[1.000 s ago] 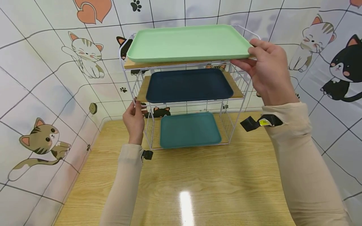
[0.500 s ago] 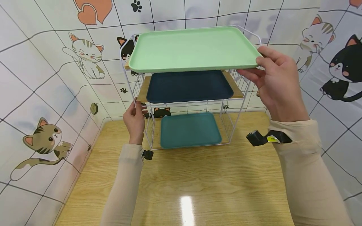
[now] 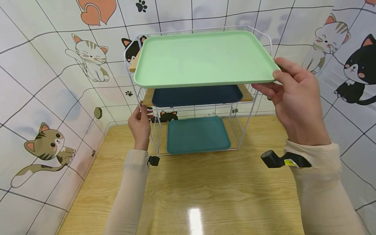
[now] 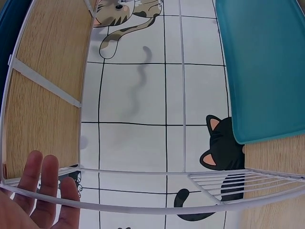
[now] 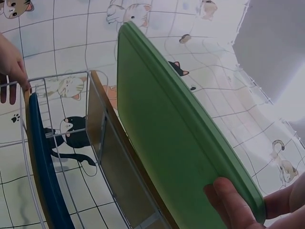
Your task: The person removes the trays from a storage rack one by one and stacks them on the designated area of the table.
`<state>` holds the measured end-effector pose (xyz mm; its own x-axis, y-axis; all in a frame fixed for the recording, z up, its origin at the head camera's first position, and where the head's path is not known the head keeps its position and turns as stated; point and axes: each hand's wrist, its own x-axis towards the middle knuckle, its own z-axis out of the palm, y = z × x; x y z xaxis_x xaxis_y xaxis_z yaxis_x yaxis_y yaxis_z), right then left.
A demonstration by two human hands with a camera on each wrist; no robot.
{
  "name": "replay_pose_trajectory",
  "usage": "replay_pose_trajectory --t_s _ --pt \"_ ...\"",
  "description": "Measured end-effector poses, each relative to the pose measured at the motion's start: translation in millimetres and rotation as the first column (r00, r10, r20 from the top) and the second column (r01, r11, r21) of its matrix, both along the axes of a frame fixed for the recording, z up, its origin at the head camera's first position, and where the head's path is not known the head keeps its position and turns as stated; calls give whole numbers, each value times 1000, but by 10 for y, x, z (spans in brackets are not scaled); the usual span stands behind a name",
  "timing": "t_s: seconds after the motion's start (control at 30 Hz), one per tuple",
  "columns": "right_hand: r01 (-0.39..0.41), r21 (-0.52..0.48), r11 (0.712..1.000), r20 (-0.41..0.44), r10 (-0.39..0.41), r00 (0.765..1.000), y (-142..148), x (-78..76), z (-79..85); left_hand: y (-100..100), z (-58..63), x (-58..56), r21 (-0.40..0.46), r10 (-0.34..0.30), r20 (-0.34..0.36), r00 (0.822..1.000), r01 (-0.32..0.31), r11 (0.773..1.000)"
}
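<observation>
The fingers of the right hand (image 3: 299,101) are pinching the near right corner of a light-green rectangular tray (image 3: 205,60). Compared with a second ago, the tray is lying closer to the person, partly covering a navy rectangular tray (image 3: 196,95). The left hand's (image 3: 139,129) fingers are gripping the left side of a white-wire, wooden-shelved rack (image 3: 246,94) on the wood-grain worktop (image 3: 176,182). A yellow label (image 3: 290,162) at the right wrist is bearing unreadable lettering.

In head view, the green tray (image 3: 205,58) partly hides the navy tray (image 3: 196,97).
</observation>
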<state>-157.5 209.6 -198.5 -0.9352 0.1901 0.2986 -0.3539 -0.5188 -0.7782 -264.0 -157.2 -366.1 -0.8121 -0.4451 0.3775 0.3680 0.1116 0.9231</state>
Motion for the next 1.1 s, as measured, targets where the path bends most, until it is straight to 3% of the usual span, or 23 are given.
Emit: replay_pose_trajectory --t_s 0.3,0.8,1.1 --pt "18 53 998 -72 -14 997 -8 159 -124 5 -13 7 -2 17 -5 1000 -17 1000" --pt "-6 -30 1000 -91 4 996 29 392 -272 20 6 -14 -6 29 -21 999 -29 1000" --pt "-16 -31 999 -120 13 993 23 479 -375 129 222 252 -66 40 -45 998 -43 997"
